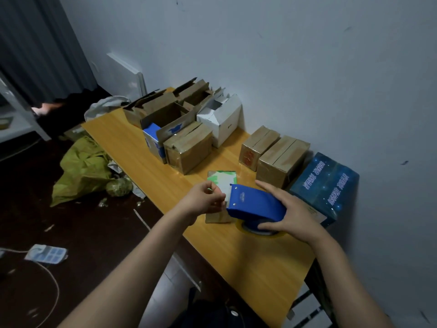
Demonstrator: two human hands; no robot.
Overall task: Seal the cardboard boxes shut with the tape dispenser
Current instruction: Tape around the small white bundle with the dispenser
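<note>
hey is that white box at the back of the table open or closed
Open. The white box has its top flaps standing up, and its grey inside shows between them.

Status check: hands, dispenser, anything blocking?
Left hand pinching tape end by the blade. Right hand gripping blue tape dispenser over small flat box. Nothing blocking.

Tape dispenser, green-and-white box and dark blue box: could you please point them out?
tape dispenser (256, 204), head view, on its blue side cover.
green-and-white box (222, 179), head view, on its top face.
dark blue box (326, 183), head view, on its printed top face.
</note>
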